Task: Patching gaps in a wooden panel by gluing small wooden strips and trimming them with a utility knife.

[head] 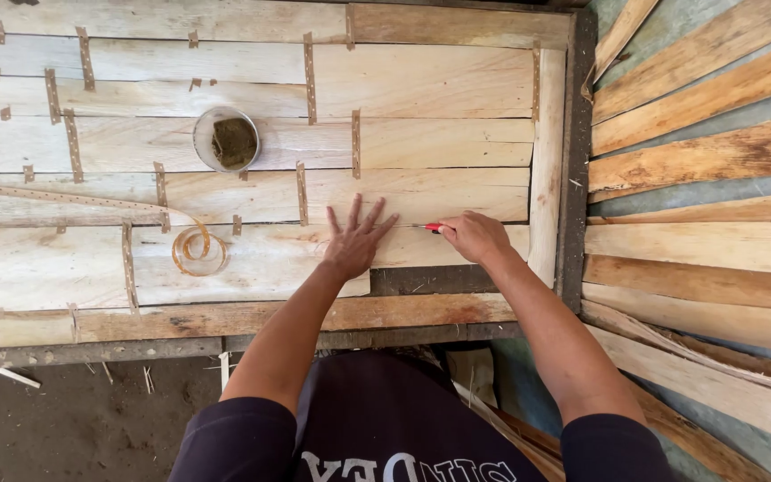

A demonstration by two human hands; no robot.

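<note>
Left hand (pixel 356 239) lay flat and spread on the pale sheet (pixel 252 263) near the bench's (pixel 573 178) right edge, right hand (pixel 473 236) gripping a red-handled tool (pixel 430 227); most seams looked taped, this one seemingly unfinished.

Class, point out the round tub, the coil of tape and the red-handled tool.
Round tub (pixel 205 134): head view, on its pale rim.
Coil of tape (pixel 198 250): head view, on the loops.
Red-handled tool (pixel 431 227): head view, on the red handle.
</note>
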